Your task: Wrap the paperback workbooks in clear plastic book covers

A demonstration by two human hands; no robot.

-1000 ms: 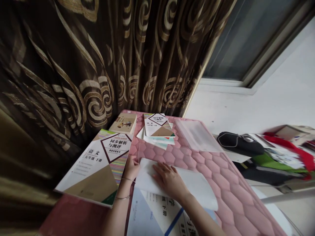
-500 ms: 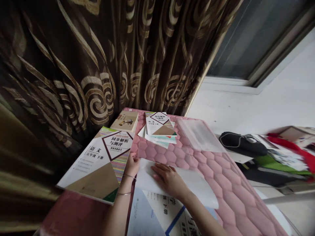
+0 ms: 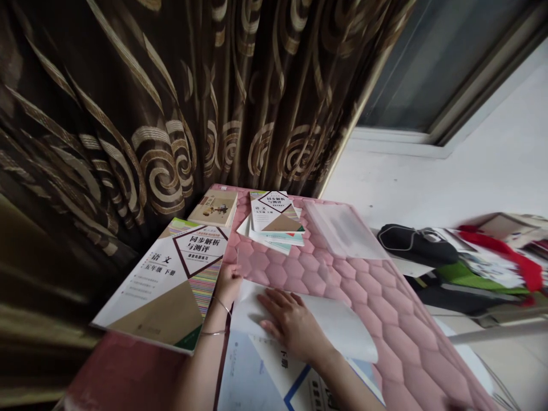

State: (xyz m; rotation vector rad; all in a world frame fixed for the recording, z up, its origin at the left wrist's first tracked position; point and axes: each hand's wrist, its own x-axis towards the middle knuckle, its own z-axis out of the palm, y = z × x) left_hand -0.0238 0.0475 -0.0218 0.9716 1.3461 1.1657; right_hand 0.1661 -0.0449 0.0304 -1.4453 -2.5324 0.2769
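Curtain (image 3: 192,85): dark brown cloth, gold scrolls, deep vertical folds; fills upper left and upper centre of the frame.
Surface (image 3: 406,337): pink cover in a padded-looking hexagon pattern, lower centre to lower right. The uneven look suggests thin sheets could lie unevenly on it.
Blue-and-white workbook (image 3: 250,371): bottom centre, partly cut off by the frame; flat printed cover, angular panels. Could skew if the forearm across it drags.
Tan-and-white workbook (image 3: 158,291): left of centre, smooth cover, striped panel; beside the left arm, which could nudge it.
White sheet (image 3: 346,331): centre, across the upper part of the blue-and-white workbook; smooth, lower right edge bowed. Uneven pressure could crease it; a slipping palm could shift it.
Frosted sleeve (image 3: 342,231): right of centre, translucent, rectangular, well apart from the hands.
Right hand (image 3: 293,322): centre, palm down on the white sheet, fingers extended; grip released, pressing only.
Left hand (image 3: 230,282): just left of centre, at the white sheet's upper left corner, fingers drawn together; cannot tell whether the grip grasps anything. A loose hold there could let the corner drift.
Bracelets (image 3: 214,333): thin, metallic-looking bands on the left wrist; could snag a page edge.
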